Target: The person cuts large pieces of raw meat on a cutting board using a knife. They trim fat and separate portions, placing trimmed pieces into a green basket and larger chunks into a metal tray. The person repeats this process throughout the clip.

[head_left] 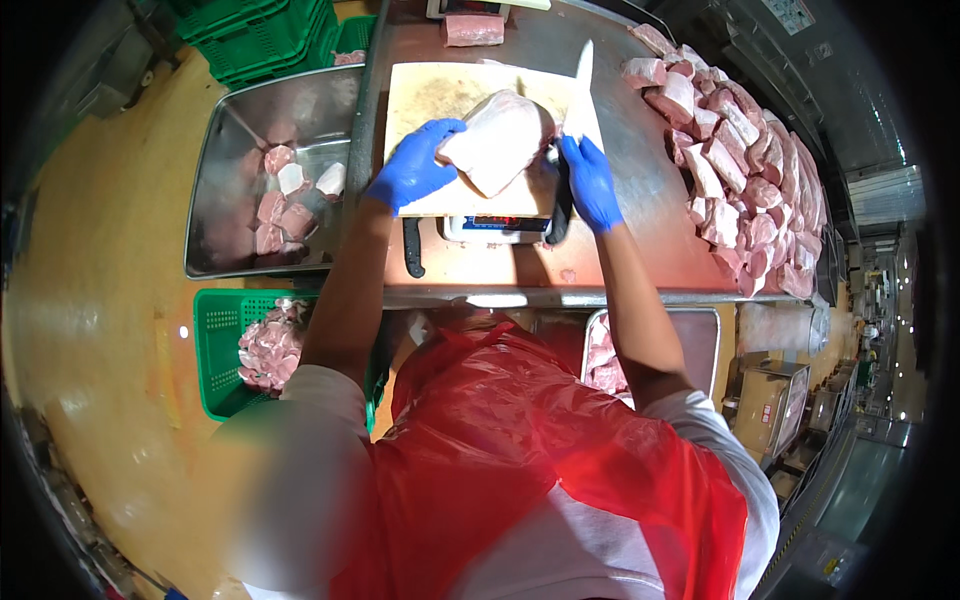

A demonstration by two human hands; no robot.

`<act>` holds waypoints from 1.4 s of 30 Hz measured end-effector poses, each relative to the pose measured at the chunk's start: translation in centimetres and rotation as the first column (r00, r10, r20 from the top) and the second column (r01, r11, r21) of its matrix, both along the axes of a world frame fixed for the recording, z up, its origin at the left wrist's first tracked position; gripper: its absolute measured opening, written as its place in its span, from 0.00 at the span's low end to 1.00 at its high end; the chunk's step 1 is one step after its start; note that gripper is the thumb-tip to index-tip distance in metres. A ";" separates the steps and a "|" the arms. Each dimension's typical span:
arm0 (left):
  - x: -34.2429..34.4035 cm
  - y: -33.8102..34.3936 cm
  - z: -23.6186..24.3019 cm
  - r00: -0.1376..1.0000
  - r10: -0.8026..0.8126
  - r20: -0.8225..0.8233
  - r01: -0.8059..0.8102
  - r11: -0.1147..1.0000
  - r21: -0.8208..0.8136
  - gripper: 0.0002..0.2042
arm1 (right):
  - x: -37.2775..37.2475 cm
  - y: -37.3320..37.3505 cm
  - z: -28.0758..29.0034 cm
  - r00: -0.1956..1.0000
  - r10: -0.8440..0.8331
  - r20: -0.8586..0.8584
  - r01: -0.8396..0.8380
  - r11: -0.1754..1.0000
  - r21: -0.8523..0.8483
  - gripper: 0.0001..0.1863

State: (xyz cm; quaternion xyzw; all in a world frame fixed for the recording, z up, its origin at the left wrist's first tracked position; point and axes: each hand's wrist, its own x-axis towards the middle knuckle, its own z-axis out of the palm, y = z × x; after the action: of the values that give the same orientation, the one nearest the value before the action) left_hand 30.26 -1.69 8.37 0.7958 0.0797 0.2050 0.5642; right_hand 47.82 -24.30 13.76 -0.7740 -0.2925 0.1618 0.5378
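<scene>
A large piece of raw pork (pixel 497 142), pale with fat on top, lies on the whitish cutting board (pixel 420 90). My left hand (pixel 418 165), in a blue glove, grips its left side with the fingers over the edge. On the other side of the pork, my right hand (pixel 592 183), also gloved in blue, is closed around the black handle of a knife (pixel 584 75). Its blade points away from me over the board's right edge. A second black knife handle (pixel 413 248) sticks out below the board's near left corner. A scale (pixel 497 230) shows under the board's near edge.
Many cut pork pieces (pixel 735 160) are heaped on the steel table's right. A steel tub (pixel 225 200) with several chunks stands left, above a green crate (pixel 215 345) of trimmings. Another tray (pixel 700 340) sits below the table edge. Another pork block (pixel 473 30) lies at the far side.
</scene>
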 end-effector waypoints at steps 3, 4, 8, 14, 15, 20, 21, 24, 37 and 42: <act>-0.8 -3.9 -1.2 0.980 0.201 0.007 -0.200 0.966 0.162 0.20 | 4.2 3.8 0.2 0.982 0.065 -0.177 -0.047 0.993 0.106 0.18; -1.2 -5.5 -1.0 0.950 0.262 0.172 -0.305 0.902 0.307 0.16 | 5.2 4.2 0.2 0.998 0.040 -0.041 -0.037 0.996 0.086 0.18; -2.3 -8.0 -2.3 0.859 0.487 0.160 -0.512 0.801 0.311 0.09 | -1.4 3.1 4.9 0.969 0.144 0.202 -0.120 0.984 -0.128 0.16; -1.7 -8.7 -3.3 0.799 0.551 0.242 -0.595 0.664 0.452 0.08 | -6.8 0.2 -2.8 0.703 0.507 0.499 -0.268 0.838 -0.475 0.09; -1.7 -8.7 -3.4 0.798 0.554 0.237 -0.596 0.665 0.450 0.08 | -6.8 0.5 -3.1 0.688 0.524 0.502 -0.287 0.832 -0.475 0.10; -1.4 -8.8 -5.8 0.706 0.540 0.458 -0.708 0.529 0.468 0.10 | -7.6 2.8 -0.7 0.646 0.629 0.432 -0.284 0.724 -0.629 0.10; -1.1 -8.7 -6.1 0.718 0.519 0.465 -0.696 0.548 0.464 0.10 | -7.4 2.7 -0.6 0.647 0.653 0.394 -0.275 0.681 -0.679 0.11; -1.2 -9.1 -4.9 0.742 0.506 0.439 -0.670 0.580 0.464 0.10 | -6.0 -1.2 -0.8 0.595 0.726 0.344 -0.219 0.558 -0.800 0.12; -8.6 -8.8 -0.6 0.696 0.694 0.184 -0.718 0.673 0.176 0.14 | -4.9 -8.5 1.5 0.546 0.795 0.266 -0.270 0.467 -0.842 0.13; -4.3 -8.3 -1.2 0.750 0.609 0.258 -0.643 0.580 0.500 0.14 | -7.2 -8.1 4.1 0.595 0.773 0.218 -0.335 0.485 -0.808 0.14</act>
State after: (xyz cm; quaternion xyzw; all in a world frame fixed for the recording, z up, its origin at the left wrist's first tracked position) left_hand 25.91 -10.04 7.19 0.8382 0.2745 0.4275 0.1983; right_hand 40.66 -32.39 17.88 -0.7764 -0.5982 0.1983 0.0047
